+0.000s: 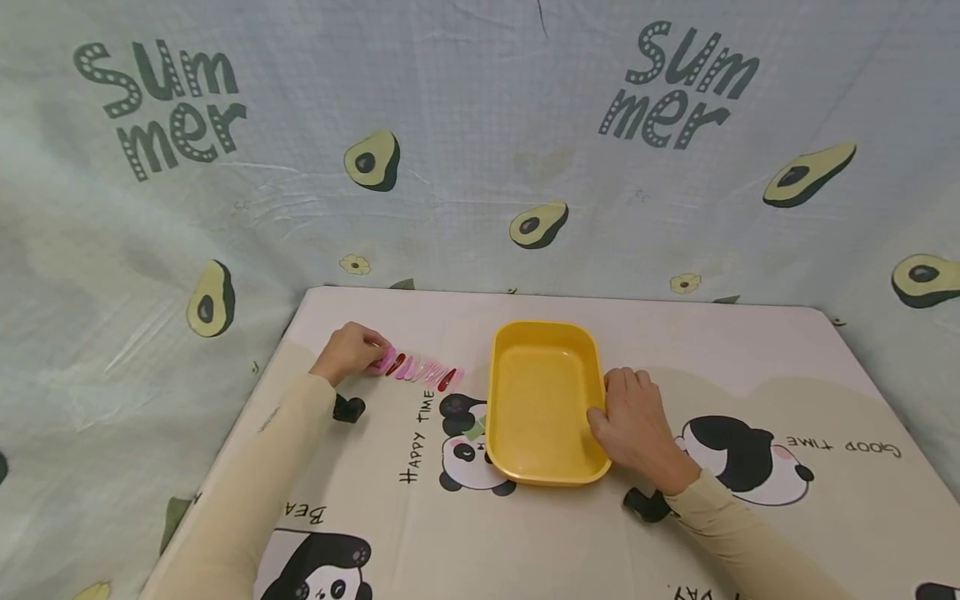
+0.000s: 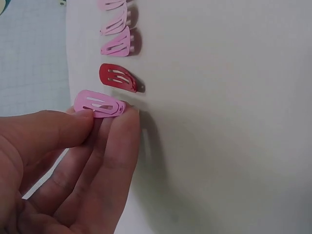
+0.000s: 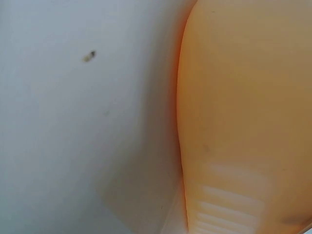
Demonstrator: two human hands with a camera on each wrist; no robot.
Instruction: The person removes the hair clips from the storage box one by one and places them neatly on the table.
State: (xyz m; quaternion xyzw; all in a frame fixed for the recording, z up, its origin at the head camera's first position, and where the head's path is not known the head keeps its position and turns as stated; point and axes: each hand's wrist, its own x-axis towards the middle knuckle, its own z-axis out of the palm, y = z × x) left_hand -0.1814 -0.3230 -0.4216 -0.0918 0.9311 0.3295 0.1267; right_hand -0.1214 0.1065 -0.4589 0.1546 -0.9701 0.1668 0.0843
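At the left end of a row of snap hair clips, my left hand (image 1: 352, 352) pinches a pink hair clip (image 2: 100, 105) between thumb and fingertips. Beside it on the table lies a red hair clip (image 2: 118, 78), followed by several pink clips (image 2: 117, 45). A second red clip (image 1: 447, 380) sits near the row's right end. My right hand (image 1: 637, 421) grips the right rim of a yellow tray (image 1: 546, 475), thumb over the edge and fingers along the outside. The tray's outer wall (image 3: 243, 107) fills much of the right wrist view, where no fingers show.
The table (image 1: 570, 550) has a pale cover printed with pandas and words. Behind it hangs a cloth (image 1: 450, 83) with avocado prints. The yellow tray stands between the clip row and my right hand.
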